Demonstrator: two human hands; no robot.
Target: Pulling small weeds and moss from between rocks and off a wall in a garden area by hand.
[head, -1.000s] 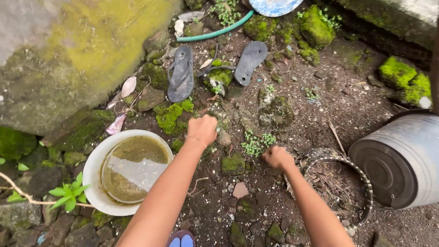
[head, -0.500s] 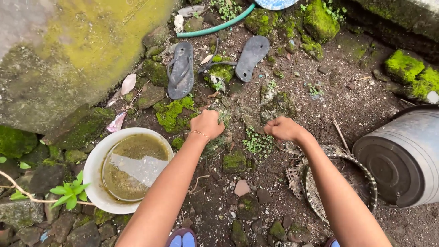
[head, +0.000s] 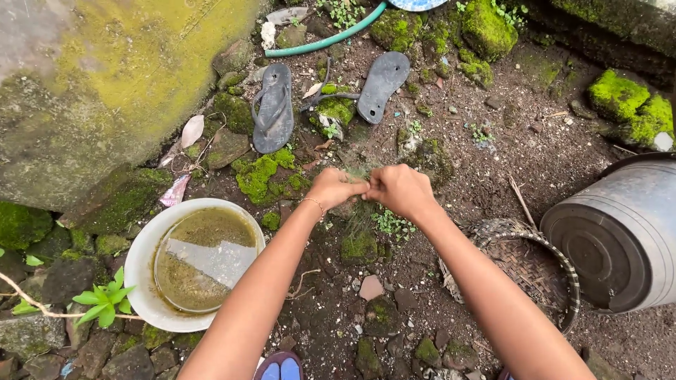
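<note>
We have both hands together over the dark, stony ground in the middle of the scene. Our left hand and our right hand meet knuckle to knuckle, each curled tight around a small tuft of thin green weeds with hanging roots; the tuft sits between the two fists, just above the soil, with pale stringy bits trailing down below them. Whether the roots are fully out of the ground we cannot tell, since the fists hide the base.

As for how far along the weeding looks: we judge it to be early to midway. Just near of our hands a small patch of low green seedlings stands untouched, and a mossy green stone lies beside it. More moss covers the rocks to the left and at the far right.

To the near right a round woven basket of dark and pale strips lies on the ground, and from what we see it holds little or nothing, so not much has been gathered. Beyond it, at the right edge, a grey plastic bucket lies tipped on its side. At the near left a white round basin of murky greenish water sits among stones. Far off, two dark rubber flip-flops lie near a green hose
</note>
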